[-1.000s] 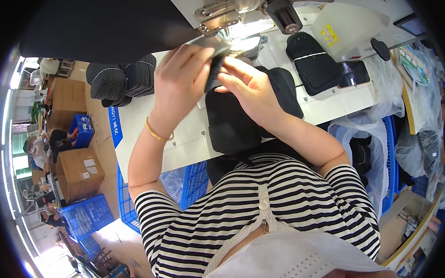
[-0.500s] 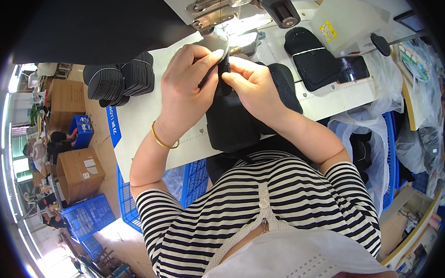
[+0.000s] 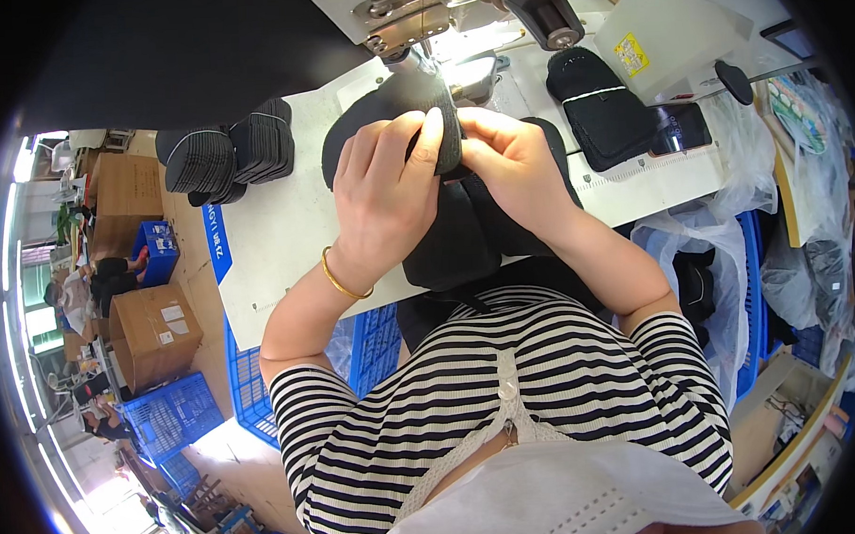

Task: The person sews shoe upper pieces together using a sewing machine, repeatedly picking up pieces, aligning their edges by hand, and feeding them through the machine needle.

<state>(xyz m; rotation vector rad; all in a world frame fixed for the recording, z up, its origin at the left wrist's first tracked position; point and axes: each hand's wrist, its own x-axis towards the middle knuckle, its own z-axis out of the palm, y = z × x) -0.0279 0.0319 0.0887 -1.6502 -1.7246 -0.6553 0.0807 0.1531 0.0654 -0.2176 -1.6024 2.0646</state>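
A black padded fabric piece [image 3: 370, 109] with a curved edge is held up just in front of the needle area of a sewing machine [image 3: 408, 28]. My left hand [image 3: 387, 184] grips it from the left, thumb raised along its edge and fingers curled. Opposite, my right hand [image 3: 513, 160] pinches the same piece's right edge between thumb and fingers. Below my hands, black fabric pieces [image 3: 452, 247] lie at the table's near edge, partly covered by my wrists. More black pieces [image 3: 545, 136] lie beneath and beside my right hand.
Banded stacks of black pieces [image 3: 198, 162] stand on the white table [image 3: 267, 244] at left. Another tied stack [image 3: 606, 110] lies at right beside a dark phone [image 3: 682, 129]. Blue crates [image 3: 379, 349] and a plastic-lined bin [image 3: 720, 294] sit below the table edge.
The black piece has opened out, its broad curved side now showing left of the machine. My left hand has shifted right and down; my right hand has moved slightly right.
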